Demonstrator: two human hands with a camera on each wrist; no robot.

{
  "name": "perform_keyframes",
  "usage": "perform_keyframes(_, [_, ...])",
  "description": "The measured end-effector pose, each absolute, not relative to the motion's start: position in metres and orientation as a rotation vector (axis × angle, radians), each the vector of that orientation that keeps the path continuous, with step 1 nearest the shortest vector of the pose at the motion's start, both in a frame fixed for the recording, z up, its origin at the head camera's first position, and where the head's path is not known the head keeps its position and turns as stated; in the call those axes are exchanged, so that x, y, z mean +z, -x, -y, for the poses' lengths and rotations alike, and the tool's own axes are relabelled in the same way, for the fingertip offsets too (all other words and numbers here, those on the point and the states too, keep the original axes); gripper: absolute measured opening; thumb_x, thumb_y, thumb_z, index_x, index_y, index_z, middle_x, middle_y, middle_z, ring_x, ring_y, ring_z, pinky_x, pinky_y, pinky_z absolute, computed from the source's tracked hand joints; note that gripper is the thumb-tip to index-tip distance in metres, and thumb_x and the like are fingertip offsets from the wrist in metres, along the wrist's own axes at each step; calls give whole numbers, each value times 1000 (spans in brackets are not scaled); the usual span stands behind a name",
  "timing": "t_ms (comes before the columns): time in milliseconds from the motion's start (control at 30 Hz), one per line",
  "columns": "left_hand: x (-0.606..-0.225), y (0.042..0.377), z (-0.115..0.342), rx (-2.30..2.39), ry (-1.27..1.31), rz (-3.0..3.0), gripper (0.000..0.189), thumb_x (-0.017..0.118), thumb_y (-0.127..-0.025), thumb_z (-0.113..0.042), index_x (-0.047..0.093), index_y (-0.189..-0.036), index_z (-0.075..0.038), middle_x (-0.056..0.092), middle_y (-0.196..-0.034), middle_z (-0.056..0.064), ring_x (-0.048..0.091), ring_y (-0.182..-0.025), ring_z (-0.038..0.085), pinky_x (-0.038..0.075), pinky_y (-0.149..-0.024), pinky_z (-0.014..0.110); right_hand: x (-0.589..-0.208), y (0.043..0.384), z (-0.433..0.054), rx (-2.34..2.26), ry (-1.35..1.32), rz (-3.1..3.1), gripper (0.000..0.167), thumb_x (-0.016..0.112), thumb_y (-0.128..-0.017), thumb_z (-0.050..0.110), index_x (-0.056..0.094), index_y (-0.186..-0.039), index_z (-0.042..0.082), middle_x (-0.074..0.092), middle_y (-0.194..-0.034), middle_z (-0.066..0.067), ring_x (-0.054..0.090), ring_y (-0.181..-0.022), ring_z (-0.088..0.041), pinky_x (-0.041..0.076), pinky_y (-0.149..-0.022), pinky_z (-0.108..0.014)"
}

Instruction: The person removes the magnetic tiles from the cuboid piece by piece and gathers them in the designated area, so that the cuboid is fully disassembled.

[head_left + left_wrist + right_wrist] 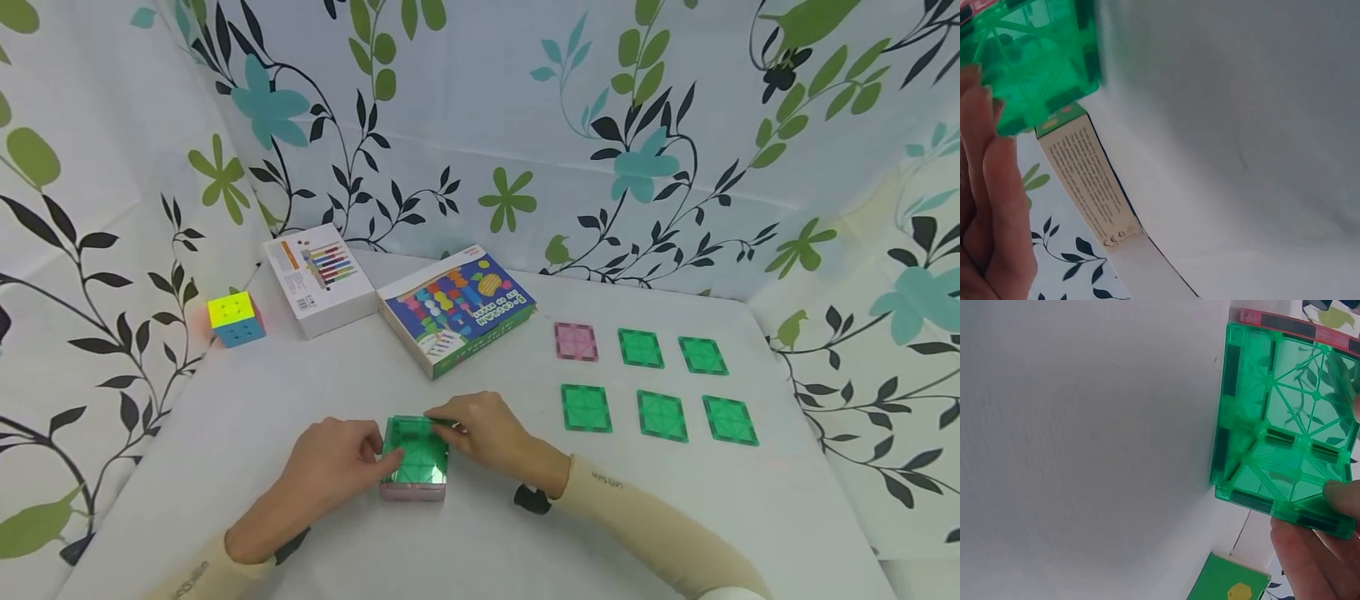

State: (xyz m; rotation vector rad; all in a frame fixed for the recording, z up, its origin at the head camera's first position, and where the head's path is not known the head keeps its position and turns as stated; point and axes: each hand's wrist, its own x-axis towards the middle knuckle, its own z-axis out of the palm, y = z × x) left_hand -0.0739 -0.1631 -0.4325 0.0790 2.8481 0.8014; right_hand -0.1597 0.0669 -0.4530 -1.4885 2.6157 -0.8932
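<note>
A small box of magnetic tiles (423, 468) stands on the table, with translucent green faces and a pink tile (412, 492) on the side nearest me. My left hand (333, 457) holds it from the left, the thumb over the top face and the fingers along the side. At the far right corner, my right hand (487, 429) pinches a green magnetic tile (1264, 481) between thumb and fingers. That tile meets the box's edge in the right wrist view. In the left wrist view, left fingertips (988, 94) touch the green wall (1054, 69).
Right of the hands lie several loose green tiles (587, 408) and one pink tile (576, 342) in two rows. Behind the hands are a blue toy box (461, 304) and a white box (322, 275). A puzzle cube (236, 318) sits at the left.
</note>
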Motion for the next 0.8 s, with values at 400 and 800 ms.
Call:
perform_keyframes(400, [-433,74,149,731,-151,-2973,36,72,-82,-16,49,-54,-17,36,-44,-11,36,-43,5,23,-43,21,-456,165,-81,-940,1395,-2654,20,73,-95,16,78,-114,9,81,-102,-1,74,-84,-4,55,-73,-12])
perform_keyframes(800, [-431,76,149,728,-106,-2900,31,71,-85,-20,54,-59,-16,41,-47,-7,40,-44,9,26,-45,22,-442,184,-165,-1188,1096,-2752,21,77,-91,11,79,-111,6,81,-100,-7,76,-78,-14,59,-69,-21])
